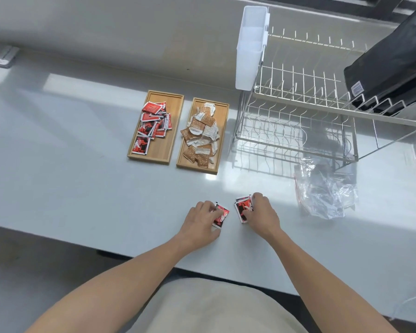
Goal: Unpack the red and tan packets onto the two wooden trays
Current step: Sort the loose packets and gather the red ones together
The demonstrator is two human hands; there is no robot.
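Note:
Two wooden trays lie side by side on the white counter. The left tray holds several red packets. The right tray holds several tan and white packets. Near the counter's front edge, my left hand rests on a red packet, fingers closed over its left side. My right hand is closed on a small stack of red packets lying on the counter. The two hands are a short gap apart.
A crumpled clear plastic bag lies on the counter right of my right hand. A white wire dish rack with a white plastic cutlery holder stands behind it. Dark fabric lies on the rack's right end.

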